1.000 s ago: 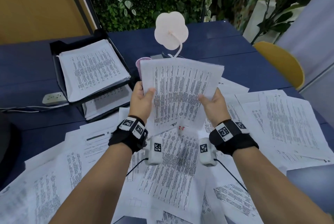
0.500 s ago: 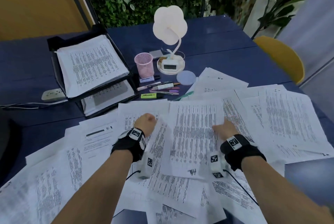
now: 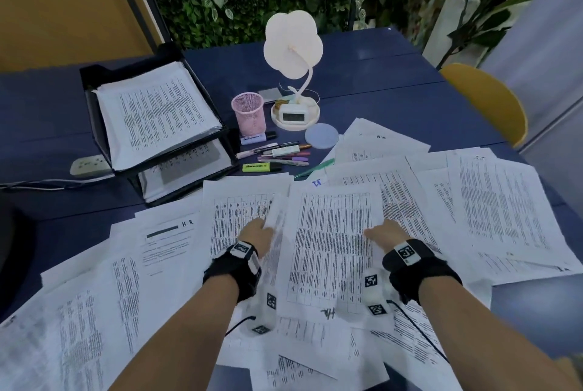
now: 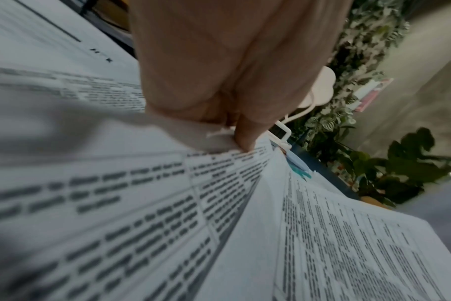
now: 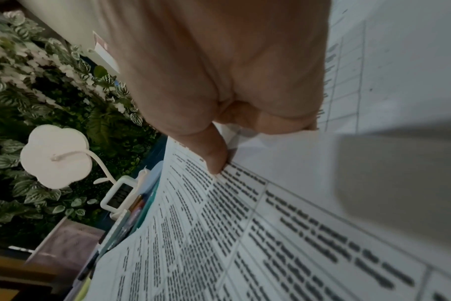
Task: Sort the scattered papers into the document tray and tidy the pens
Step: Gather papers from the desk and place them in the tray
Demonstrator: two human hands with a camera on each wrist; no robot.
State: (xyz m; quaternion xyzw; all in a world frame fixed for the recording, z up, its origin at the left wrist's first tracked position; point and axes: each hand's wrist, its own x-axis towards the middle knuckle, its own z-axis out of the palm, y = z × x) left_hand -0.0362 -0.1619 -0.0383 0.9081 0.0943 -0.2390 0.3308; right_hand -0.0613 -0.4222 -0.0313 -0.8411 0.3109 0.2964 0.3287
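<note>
The worktop (image 3: 378,81) is covered across the lower half of the frame with scattered papers (image 3: 504,201). The document tray (image 3: 94,100) at upper left already holds stacks on both levels. A second ago a small bundle of sheets (image 3: 331,248) was held upright at mid-frame; now it has been brought down flat onto the pile at centre. The left hand (image 3: 255,233) pinches the bundle's left edge, thumb on top, as the left wrist view shows (image 4: 219,81). The right hand (image 3: 385,233) pinches the right edge, thumb (image 5: 214,154) pressed on the print. Lowering it likely means squaring the bundle or gathering more sheets before filing. The pens (image 3: 277,154) lie loose just right of the tray, below the pink cup (image 3: 249,116), not yet tidied.
</note>
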